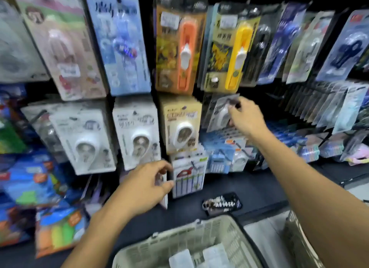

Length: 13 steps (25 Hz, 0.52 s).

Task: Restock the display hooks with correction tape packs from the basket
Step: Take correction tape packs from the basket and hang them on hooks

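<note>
My right hand (246, 116) pinches the top of a grey correction tape pack (220, 112) at a hook in the second row, right of a cream pack (182, 123). My left hand (148, 182) hovers with loosely curled fingers in front of the lower packs, holding nothing that I can see. The beige mesh basket (179, 241) stands at the bottom centre, with a few pale packs (199, 256) inside. More white correction tape packs (85, 139) hang to the left in the same row.
Orange (179, 45) and yellow (232, 47) packs hang in the top row. Blue refill packs (219, 157) fill the shelf below. A small black pack (221, 203) lies on the dark shelf ledge. A second mesh basket (295, 237) sits at the right.
</note>
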{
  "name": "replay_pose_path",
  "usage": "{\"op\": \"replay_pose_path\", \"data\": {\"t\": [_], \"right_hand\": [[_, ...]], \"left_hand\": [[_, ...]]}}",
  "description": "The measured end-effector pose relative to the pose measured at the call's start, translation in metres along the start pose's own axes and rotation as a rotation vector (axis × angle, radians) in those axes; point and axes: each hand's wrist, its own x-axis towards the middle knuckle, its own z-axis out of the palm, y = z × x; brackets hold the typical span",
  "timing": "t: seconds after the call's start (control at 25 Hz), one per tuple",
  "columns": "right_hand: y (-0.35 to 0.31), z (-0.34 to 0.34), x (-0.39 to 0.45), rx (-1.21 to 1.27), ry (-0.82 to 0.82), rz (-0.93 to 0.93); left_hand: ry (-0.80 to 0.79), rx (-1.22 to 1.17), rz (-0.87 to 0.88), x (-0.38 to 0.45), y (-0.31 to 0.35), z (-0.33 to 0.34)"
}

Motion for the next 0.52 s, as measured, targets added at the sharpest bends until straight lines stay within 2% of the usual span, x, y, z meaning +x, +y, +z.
{"op": "replay_pose_path", "data": {"t": [0.08,0.12,0.16,0.2,0.32,0.4,0.44,0.48,0.52], "right_hand": [[0.026,0.026,-0.047,0.209,0.121,0.08],[0.046,0.049,-0.082,0.274,0.13,0.15],[0.067,0.078,-0.121,0.274,0.06,0.23],[0.09,0.108,-0.164,0.234,-0.099,0.309],[0.154,0.181,-0.289,0.074,-0.797,0.601],[0.191,0.21,-0.343,-0.032,-1.16,0.678],[0.204,0.22,-0.359,-0.082,-1.264,0.667],[0.214,0.229,-0.369,-0.118,-1.296,0.66],[0.221,0.236,-0.375,-0.141,-1.248,0.668]], "left_hand": [[-0.305,0.098,-0.092,-0.004,-0.018,0.033],[-0.436,0.166,-0.119,-0.009,-0.03,0.058],[-0.531,0.199,-0.148,-0.018,-0.045,0.084],[-0.595,0.179,-0.194,-0.03,-0.062,0.111],[-0.687,-0.049,-0.494,-0.087,-0.124,0.191],[-0.718,-0.057,-0.665,-0.122,-0.158,0.235],[-0.742,-0.033,-0.709,-0.134,-0.17,0.255],[-0.761,-0.021,-0.73,-0.14,-0.178,0.272],[-0.755,-0.022,-0.738,-0.142,-0.181,0.285]]}}
